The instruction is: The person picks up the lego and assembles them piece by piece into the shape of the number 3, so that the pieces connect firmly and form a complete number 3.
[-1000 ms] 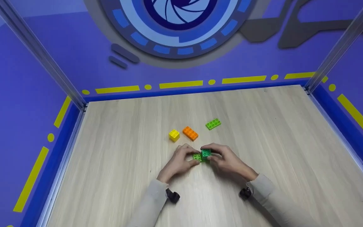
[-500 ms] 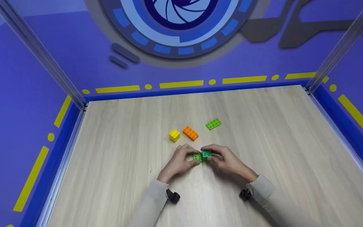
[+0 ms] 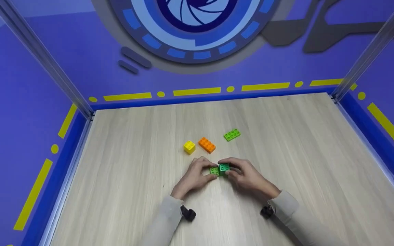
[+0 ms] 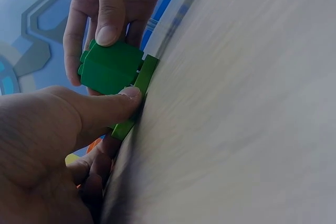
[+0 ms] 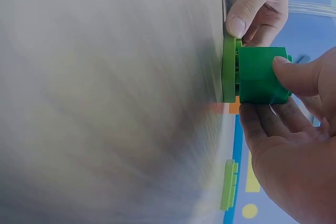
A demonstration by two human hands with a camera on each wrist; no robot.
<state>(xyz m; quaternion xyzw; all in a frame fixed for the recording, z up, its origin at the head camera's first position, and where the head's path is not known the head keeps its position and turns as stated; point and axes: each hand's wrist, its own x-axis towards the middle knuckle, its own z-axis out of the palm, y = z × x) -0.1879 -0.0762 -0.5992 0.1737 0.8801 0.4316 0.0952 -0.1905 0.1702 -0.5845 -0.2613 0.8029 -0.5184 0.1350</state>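
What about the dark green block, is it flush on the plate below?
No: in the right wrist view a gap shows between the dark green block and the body of the light green plate.

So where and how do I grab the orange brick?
I'd pinch the orange eight-stud brick from above, across its long sides, toward the end farther from the yellow four-stud brick: it lies studs up, that's its narrower span, and its neighbor crowds the other end.
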